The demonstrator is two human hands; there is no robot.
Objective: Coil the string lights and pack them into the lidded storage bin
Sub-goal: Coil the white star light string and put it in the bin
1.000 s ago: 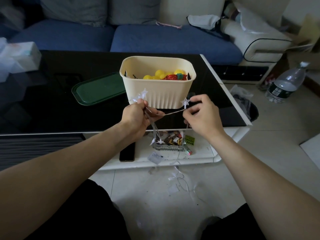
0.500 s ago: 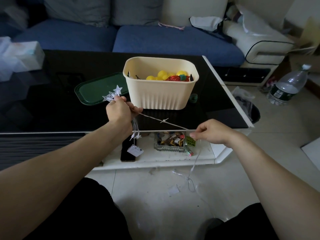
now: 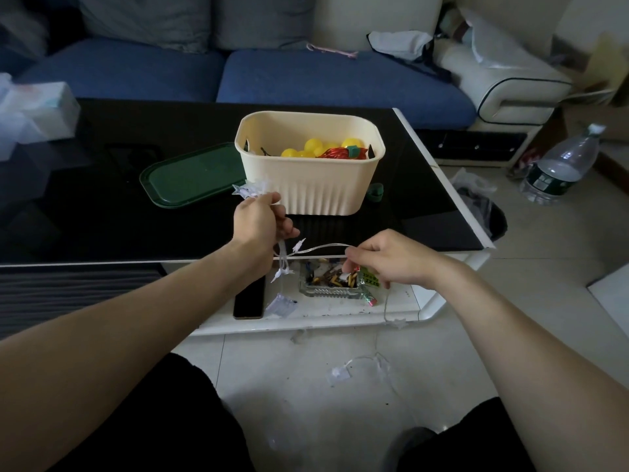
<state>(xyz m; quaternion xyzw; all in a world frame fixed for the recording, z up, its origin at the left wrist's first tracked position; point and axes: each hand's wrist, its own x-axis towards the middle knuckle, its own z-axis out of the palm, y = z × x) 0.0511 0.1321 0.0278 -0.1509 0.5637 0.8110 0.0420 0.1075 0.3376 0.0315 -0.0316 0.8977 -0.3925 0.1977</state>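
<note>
White star-shaped string lights [image 3: 318, 247] are partly coiled: the left hand [image 3: 260, 219] grips a bundle, the right hand [image 3: 391, 264] pinches the slack wire. More trails on the floor. Packing remains; the cream ribbed plastic bin [image 3: 308, 185] stands open on the black glass table [image 3: 102, 229], its dark green lid [image 3: 190, 177] beside it.

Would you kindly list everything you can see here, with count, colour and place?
bin: 1, cream, on table, open
balls: several, yellow, in bin
lid: 1, green, on table left of bin
string lights: 1, white stars, between hands, trailing to floor
table: 1, black top
sofa: 1, blue cushions, behind table
ashtray: 1, clear, lower shelf
phone: 1, black, lower shelf
bottle: 1, clear, floor at right
left hand: gripping coiled lights
right hand: pinching the wire
</note>
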